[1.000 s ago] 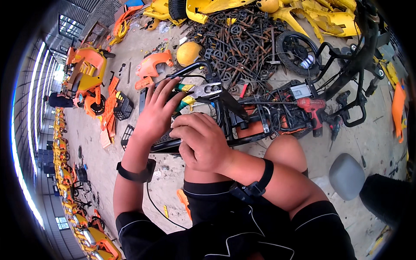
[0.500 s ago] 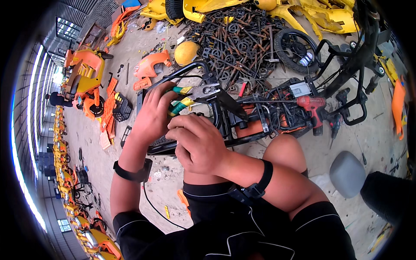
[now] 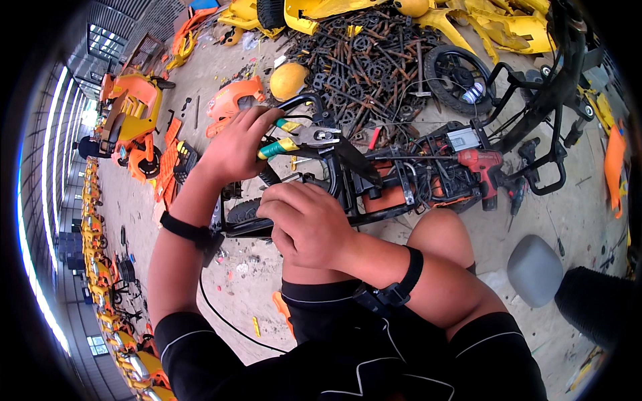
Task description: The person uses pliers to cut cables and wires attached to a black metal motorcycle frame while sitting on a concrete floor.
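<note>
My left hand (image 3: 239,144) is closed round the green-and-yellow handles of a pair of pliers (image 3: 317,136), whose metal jaws point right, over the black scooter frame (image 3: 348,164). The two handles stand a little apart. Nearer to me, my right hand (image 3: 309,224) is closed, its fingers curled by the near rail of the frame; whatever they may hold is hidden. A tyre (image 3: 245,211) shows under the frame between my wrists. Farther right on the frame lie wiring and a silver box (image 3: 464,138), with a red power drill (image 3: 483,167) resting beside them.
Beyond the frame spreads a heap of rusty metal parts (image 3: 364,63), with a loose wheel (image 3: 459,79) at its right. A yellow helmet (image 3: 289,82) and orange panels (image 3: 234,99) lie on the floor. A grey seat pad (image 3: 535,271) is at right, a black crate (image 3: 186,164) at left.
My left hand has shifted slightly up and outward, its forearm swinging left. The pliers have turned more level, their jaws a little farther right. My right hand has hardly moved.
</note>
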`<state>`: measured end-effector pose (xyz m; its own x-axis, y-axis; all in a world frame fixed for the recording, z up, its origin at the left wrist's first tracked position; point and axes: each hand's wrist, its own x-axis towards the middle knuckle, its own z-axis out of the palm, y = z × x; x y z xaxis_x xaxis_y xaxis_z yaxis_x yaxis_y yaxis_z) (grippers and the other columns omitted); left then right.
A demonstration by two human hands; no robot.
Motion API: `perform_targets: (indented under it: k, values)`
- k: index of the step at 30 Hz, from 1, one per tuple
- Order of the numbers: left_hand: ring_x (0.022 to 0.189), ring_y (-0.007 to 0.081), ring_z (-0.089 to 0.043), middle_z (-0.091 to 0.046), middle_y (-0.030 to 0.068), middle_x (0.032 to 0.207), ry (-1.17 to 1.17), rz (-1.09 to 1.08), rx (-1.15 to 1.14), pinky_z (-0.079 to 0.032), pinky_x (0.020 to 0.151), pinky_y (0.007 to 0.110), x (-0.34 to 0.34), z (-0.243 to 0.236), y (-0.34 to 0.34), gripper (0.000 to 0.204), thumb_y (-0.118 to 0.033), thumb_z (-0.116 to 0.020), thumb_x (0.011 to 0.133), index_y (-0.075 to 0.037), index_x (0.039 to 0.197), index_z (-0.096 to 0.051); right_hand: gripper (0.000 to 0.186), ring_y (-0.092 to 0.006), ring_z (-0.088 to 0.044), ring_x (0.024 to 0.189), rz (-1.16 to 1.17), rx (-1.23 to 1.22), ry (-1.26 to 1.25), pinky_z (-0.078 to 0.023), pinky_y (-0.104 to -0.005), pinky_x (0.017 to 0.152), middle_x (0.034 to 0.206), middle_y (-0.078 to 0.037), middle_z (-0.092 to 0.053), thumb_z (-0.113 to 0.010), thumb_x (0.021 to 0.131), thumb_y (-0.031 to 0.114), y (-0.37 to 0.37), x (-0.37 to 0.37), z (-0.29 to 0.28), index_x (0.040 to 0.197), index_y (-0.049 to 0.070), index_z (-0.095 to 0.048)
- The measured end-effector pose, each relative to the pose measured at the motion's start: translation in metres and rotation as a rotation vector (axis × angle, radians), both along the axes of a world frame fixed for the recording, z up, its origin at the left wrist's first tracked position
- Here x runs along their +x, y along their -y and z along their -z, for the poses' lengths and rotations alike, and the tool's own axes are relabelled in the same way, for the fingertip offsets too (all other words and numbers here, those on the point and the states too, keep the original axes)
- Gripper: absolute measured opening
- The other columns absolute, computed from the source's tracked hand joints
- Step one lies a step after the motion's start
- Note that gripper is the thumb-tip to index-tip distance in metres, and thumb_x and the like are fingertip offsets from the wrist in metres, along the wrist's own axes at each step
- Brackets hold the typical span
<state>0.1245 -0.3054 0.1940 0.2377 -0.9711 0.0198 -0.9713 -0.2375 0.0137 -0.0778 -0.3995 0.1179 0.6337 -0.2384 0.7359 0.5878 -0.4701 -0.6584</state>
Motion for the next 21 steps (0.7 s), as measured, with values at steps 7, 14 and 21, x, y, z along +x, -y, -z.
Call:
perform_targets:
  k: [7, 14, 21]
  values:
    - [0.129, 0.0436, -0.055, -0.058, 0.0193, 0.139, 0.036, 0.16, 0.042, -0.045, 0.111, 0.05, 0.025, -0.004, 0.014, 0.097, -0.002, -0.079, 0.056, -0.007, 0.148, -0.049, 0.027, -0.0284, -0.068, 0.093, 0.02, 0.004, 0.006, -0.054, -0.0402, 0.079, 0.104, -0.005, -0.065, -0.068, 0.074, 0.004, -0.004, 0.002, 0.0, 0.1, 0.009, -0.067]
    - [0.119, 0.044, -0.059, -0.06, 0.0191, 0.127, 0.0, 0.091, 0.04, -0.05, 0.101, 0.049, 0.027, 0.01, 0.011, 0.092, -0.002, -0.078, 0.056, -0.006, 0.144, -0.052, 0.024, -0.0262, -0.068, 0.092, 0.051, -0.061, -0.02, -0.055, -0.0386, 0.078, 0.102, -0.004, -0.065, -0.069, 0.075, 0.005, -0.002, 0.002, 0.001, 0.098, 0.009, -0.066]
    - [0.11, 0.0431, -0.06, -0.061, 0.0196, 0.118, 0.027, -0.005, 0.012, -0.051, 0.095, 0.047, -0.001, 0.013, -0.011, 0.087, -0.01, -0.079, 0.062, -0.004, 0.145, -0.052, 0.02, -0.0254, -0.066, 0.096, 0.067, -0.095, -0.062, -0.055, -0.039, 0.08, 0.103, -0.004, -0.063, -0.069, 0.078, 0.011, -0.007, -0.003, 0.0, 0.098, 0.011, -0.066]
